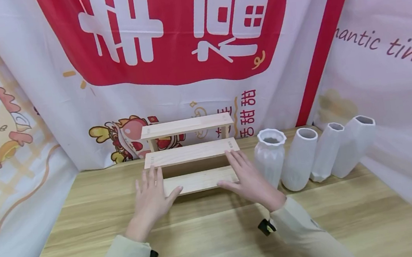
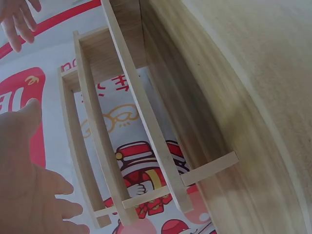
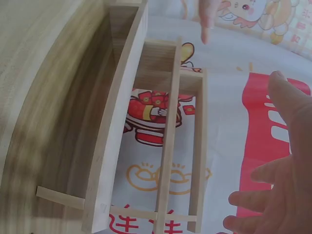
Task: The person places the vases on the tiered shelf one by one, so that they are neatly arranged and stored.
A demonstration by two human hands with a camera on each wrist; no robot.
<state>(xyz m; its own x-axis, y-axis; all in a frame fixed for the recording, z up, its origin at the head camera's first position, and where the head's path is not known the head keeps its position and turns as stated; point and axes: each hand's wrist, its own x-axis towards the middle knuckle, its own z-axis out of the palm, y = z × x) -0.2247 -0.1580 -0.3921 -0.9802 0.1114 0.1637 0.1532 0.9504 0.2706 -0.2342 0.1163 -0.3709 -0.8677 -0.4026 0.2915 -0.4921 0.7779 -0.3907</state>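
A pale wooden three-step shelf (image 1: 191, 152) stands on the table near the back wall, its boards rising like stairs. My left hand (image 1: 150, 198) is at the shelf's left end, fingers spread and thumb pointing inward. At the right end is my right hand (image 1: 250, 181), also with spread fingers, overlapping the boards' ends in the head view. In the left wrist view the left hand (image 2: 29, 175) shows nothing between its fingers, beside the shelf boards (image 2: 146, 122). Likewise, the right wrist view has the right hand (image 3: 287, 165) apart from the boards (image 3: 114, 126), holding nothing.
Several white vases stand in a row right of the shelf; the nearest, a ruffled-rim vase (image 1: 270, 159), is close to my right hand. Behind the wood-grain table (image 1: 205, 241) hangs a printed cloth (image 1: 198, 71) in red and white. More printed cloth covers both sides.
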